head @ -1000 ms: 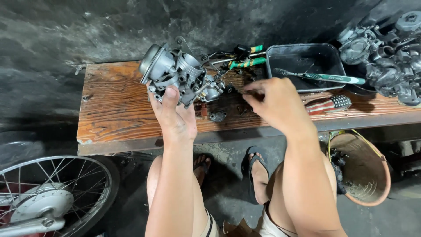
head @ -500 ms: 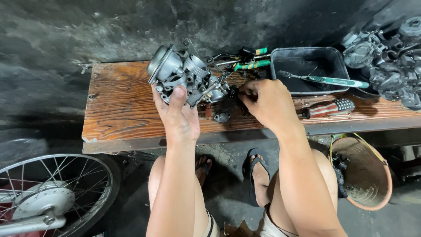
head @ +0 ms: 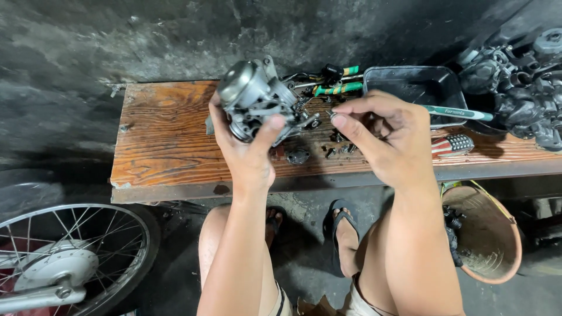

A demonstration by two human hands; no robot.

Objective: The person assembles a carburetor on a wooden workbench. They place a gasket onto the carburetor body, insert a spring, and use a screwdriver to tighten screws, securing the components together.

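The grey cast-metal carburetor (head: 256,99) is held up above the worn wooden bench (head: 170,146), the left hand (head: 249,152) wrapped around its body. It looks heavy, rigid, maybe oily; gripping the thick body seems safest. The right hand (head: 383,137), just right of the carburetor, pinches a tiny metal part (head: 332,114).

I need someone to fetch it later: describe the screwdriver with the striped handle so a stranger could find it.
Start at the long wooden bench. Near its right end sits a black tray; the screwdriver lies just in front of it, by the bench's front edge, beside the right hand. Its handle has red and white stripes with a dark starred patch, unlike the green-handled tools farther back.
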